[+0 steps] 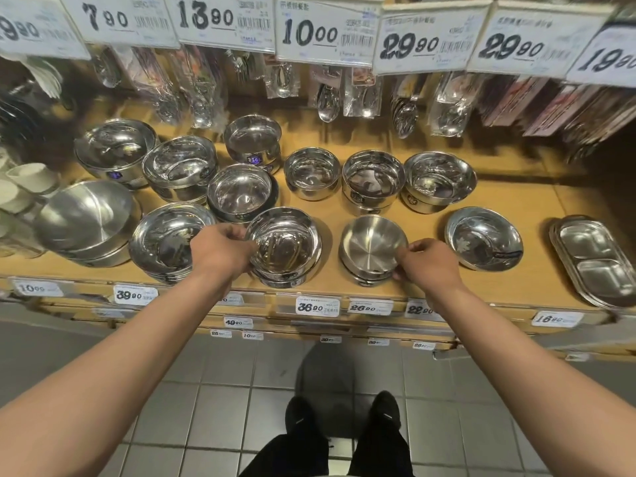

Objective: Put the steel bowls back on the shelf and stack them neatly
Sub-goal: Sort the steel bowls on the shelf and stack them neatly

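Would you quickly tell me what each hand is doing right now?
Left hand: grips the rim of a shiny bowl.
Right hand: pinches the rim of a matte bowl.

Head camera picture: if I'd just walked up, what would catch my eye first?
Probably the crowd of shiny round steel bowls stacked across the pale wooden shelf. Next, the two bare hands at its front edge: the left hand grips the rim of a mirror-bright bowl stack, the right hand pinches the rim of a brushed steel bowl. Above hang big white price cards.
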`<state>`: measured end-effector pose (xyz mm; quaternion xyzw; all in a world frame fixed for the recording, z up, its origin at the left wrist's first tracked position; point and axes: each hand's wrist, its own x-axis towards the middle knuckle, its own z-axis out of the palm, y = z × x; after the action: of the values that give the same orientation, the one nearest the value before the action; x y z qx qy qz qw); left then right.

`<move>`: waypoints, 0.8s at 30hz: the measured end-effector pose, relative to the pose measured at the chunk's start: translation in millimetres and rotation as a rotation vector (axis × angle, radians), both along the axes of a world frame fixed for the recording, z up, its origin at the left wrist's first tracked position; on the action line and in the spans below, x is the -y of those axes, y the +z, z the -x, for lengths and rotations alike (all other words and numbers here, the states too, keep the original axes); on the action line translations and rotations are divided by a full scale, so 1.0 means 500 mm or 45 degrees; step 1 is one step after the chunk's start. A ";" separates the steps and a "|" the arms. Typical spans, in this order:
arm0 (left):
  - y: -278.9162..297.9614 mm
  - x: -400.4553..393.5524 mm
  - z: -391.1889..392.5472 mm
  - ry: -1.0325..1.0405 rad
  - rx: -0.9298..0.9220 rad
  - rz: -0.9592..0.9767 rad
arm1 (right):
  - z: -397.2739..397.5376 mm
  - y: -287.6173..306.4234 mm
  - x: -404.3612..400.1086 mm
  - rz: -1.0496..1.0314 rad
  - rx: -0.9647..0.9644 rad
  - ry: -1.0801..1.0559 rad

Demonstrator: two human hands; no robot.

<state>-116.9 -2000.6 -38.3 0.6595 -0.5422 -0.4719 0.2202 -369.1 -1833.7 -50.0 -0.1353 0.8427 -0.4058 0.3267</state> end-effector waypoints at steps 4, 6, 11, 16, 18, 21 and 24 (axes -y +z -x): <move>-0.003 0.005 -0.002 -0.005 0.053 0.007 | -0.010 -0.004 0.002 0.019 0.078 -0.039; -0.006 0.005 -0.001 -0.015 0.080 0.015 | -0.015 -0.007 0.002 0.018 0.116 -0.042; -0.008 0.002 0.002 -0.076 0.162 0.075 | -0.016 -0.012 0.001 -0.002 0.102 -0.025; 0.003 -0.008 -0.007 -0.232 0.410 0.237 | -0.005 -0.008 -0.001 -0.081 0.031 0.050; 0.014 -0.017 -0.006 -0.315 0.501 0.369 | -0.001 -0.005 0.002 -0.073 0.008 0.067; 0.050 -0.058 0.018 -0.473 0.450 0.752 | 0.004 -0.008 0.008 -0.044 0.003 0.111; 0.070 -0.110 0.078 -0.777 0.282 0.804 | 0.007 -0.013 0.008 -0.044 -0.013 0.144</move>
<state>-155.7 -1945.8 -3.3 0.4165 -0.8495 -0.2531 0.2020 -372.8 -1837.7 -56.7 -0.1790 0.8423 -0.3716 0.3471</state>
